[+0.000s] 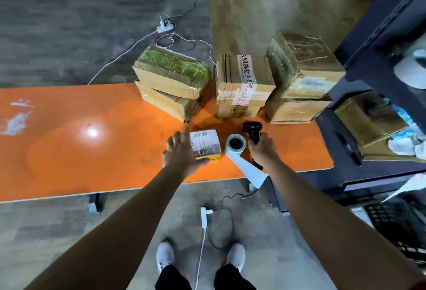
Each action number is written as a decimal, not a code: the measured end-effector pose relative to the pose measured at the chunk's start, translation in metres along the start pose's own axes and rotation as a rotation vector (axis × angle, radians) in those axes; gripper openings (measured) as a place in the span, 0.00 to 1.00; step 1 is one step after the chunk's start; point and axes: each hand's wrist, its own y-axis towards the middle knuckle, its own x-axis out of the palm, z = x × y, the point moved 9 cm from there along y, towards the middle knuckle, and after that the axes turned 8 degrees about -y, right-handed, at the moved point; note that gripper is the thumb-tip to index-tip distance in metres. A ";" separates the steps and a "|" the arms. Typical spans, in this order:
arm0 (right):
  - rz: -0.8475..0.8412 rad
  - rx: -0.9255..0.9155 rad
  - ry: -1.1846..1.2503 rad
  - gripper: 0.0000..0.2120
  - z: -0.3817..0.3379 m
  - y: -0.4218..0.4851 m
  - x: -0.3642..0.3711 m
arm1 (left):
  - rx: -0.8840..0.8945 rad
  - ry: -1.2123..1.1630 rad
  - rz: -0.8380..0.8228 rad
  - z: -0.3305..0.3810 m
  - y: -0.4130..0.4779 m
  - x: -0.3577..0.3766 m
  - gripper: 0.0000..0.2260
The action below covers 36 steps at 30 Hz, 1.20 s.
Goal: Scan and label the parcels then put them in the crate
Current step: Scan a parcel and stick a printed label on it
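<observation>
The small parcel [206, 143] lies on the orange table [92, 151], close to its near edge and right of the middle, with its printed label facing up. The left hand [182, 153] is spread against the parcel's left side, fingers straight and thumb along its near edge. Just right of the parcel stands a label roll [236, 143], its loose strip hanging over the near edge. Right of that, the right hand [264, 149] is clenched round the handle of a black scanner [252, 128].

Along the far edge stand cardboard boxes [242, 84] in three stacks. Dark shelving [380, 36] crowds the right end of the table, with a black crate [396, 222] low beside it. On the grey floor beyond the table lie a power strip [164, 27] and its cables.
</observation>
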 end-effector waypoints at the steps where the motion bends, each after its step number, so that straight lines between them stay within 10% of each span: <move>1: -0.050 0.005 0.034 0.20 0.003 0.005 0.006 | -0.007 0.009 0.002 -0.002 0.000 0.000 0.52; 16: -0.093 -0.095 0.399 0.03 -0.044 -0.051 -0.054 | 0.029 0.041 -0.076 -0.021 -0.025 -0.006 0.52; 36: -0.320 -0.077 0.169 0.07 -0.092 -0.116 -0.026 | 0.102 0.232 -0.220 -0.026 -0.036 0.029 0.46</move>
